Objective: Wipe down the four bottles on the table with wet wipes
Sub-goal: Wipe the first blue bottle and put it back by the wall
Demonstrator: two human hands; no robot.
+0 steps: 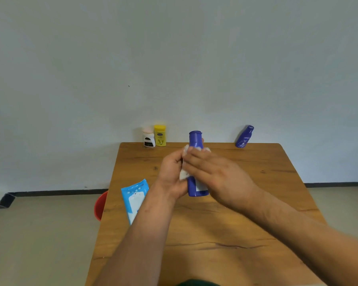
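We hold the blue bottle [195, 159] above mid-surface [215, 234], left hand [171, 174] closed around it, right hand [217, 176] pressing a wet wipe [183, 174] on it. Wipes pack [135, 198] left of it; white bottle [148, 137], yellow bottle [160, 135] and small blue bottle [244, 136] behind.

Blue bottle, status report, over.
Left hand holds blue bottle. Right hand rubs wipe on it. Three bottles wait at far edge. Nothing in the way.

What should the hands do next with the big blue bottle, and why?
Probably slide the white wet wipe down toward the base. The left hand holds the tall blue plastic bottle upright above the wooden table, while the right hand presses the wipe around its middle; the bottom part looks uncovered by the wipe.
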